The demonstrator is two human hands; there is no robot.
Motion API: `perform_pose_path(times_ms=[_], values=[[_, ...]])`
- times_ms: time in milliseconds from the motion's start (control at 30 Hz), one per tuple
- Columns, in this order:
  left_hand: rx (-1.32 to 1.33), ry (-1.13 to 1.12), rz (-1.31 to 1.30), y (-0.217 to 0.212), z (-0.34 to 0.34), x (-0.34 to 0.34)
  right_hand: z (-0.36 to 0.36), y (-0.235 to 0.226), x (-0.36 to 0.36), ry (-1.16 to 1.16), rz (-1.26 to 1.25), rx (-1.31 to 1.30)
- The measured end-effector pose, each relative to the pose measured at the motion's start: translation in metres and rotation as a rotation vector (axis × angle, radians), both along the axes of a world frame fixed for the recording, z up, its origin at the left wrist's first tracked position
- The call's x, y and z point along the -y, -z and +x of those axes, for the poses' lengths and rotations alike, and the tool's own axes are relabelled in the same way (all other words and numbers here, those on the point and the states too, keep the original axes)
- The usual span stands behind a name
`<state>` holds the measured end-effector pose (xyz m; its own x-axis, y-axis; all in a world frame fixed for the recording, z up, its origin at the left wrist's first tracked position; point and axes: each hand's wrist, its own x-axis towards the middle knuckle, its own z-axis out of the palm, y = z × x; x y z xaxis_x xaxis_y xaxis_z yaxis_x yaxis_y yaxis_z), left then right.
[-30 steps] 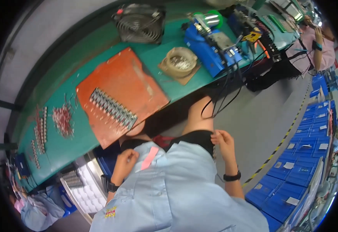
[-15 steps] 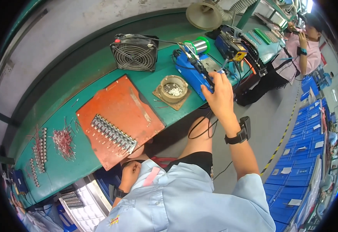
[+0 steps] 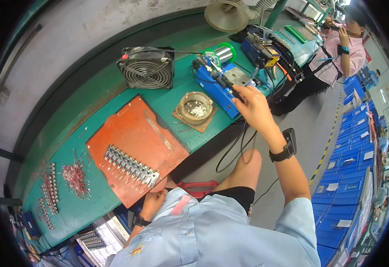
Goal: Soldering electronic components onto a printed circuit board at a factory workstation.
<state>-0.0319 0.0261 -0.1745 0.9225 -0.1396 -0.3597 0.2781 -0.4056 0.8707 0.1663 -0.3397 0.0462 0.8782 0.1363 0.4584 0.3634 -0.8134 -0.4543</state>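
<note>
Bench surface: long green tabletop (image 3: 87,209) running along a stained pale wall (image 3: 70,40). On it lies an orange-red flat board (image 3: 130,122) with worn edges, bearing a slanted row of dark and silvery metal components (image 3: 131,164) with thin pins along one side. Left of the board: a loose heap of red-and-white wires (image 3: 75,179), then strips of small round metal parts (image 3: 52,191). Behind the board stands a black square fan with a wire grille (image 3: 145,73); to its right, a tan ring-shaped bowl (image 3: 185,119) of whitish bits on a brown square base.

Right hand (image 3: 257,109): at the lower end of a black pen-like handle (image 3: 223,82), which lies over a blue box-shaped stand (image 3: 222,100) at the bench edge. Fingers bent, thumb apart; whether they grip cannot be told. Left hand (image 3: 153,204): near the board's lower corner, fingers loosely curled; contents cannot be told.

Room: grey floor (image 3: 292,149), yellow-and-black striped line (image 3: 324,155), stacked blue bins (image 3: 337,200) at right. Co-worker in pink shirt (image 3: 349,60) stands beyond, hands raised.
</note>
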Motion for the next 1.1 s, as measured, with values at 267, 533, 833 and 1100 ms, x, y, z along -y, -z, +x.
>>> perform_pose_path(times_ms=[267,533,833,1100], values=[[0.218,-0.103,0.303,-0.012,-0.004,0.018,-0.061,-0.006,0.073,-0.212,0.550,0.158],[0.224,-0.013,0.980,0.085,-0.060,-0.119,-0.022,0.001,0.173,-0.040,0.908,0.238],[-0.039,0.086,0.972,0.027,-0.165,-0.071,-0.061,0.105,0.291,0.366,0.872,-0.517],[-0.468,-0.383,0.502,-0.080,-0.285,0.151,-0.037,0.087,0.325,-0.088,0.482,-0.987]])
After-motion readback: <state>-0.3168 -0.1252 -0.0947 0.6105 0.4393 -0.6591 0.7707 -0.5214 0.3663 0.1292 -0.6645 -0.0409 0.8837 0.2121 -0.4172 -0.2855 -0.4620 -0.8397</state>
